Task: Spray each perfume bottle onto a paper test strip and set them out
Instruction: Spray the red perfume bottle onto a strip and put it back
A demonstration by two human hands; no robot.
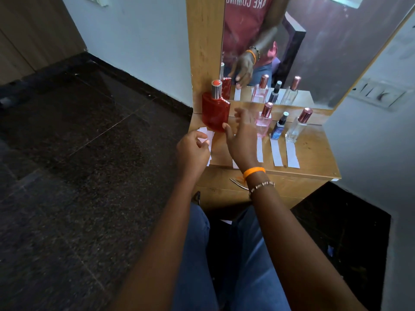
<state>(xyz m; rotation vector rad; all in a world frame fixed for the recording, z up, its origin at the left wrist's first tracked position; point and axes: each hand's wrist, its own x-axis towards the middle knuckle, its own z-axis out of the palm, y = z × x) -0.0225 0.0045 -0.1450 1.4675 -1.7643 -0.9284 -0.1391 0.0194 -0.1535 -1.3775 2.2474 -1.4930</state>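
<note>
A large red perfume bottle [215, 111] with a silver cap stands upright at the left end of the wooden shelf [314, 151]. My right hand [242, 138] hovers just right of it with fingers spread, the thumb close to its lower corner. My left hand [193, 149] pinches a white paper strip [207, 133] at the shelf's left front edge. To the right stand a pink bottle [263, 124], a small blue bottle [278, 127] and a clear bottle [297, 126], each with a paper strip [276, 153] lying in front of it.
A mirror [303, 41] behind the shelf reflects the bottles and my hand. A wall with a switch plate [377, 95] closes the right side. Dark stone floor [78, 153] lies to the left. A drawer handle [239, 184] sits below the shelf edge.
</note>
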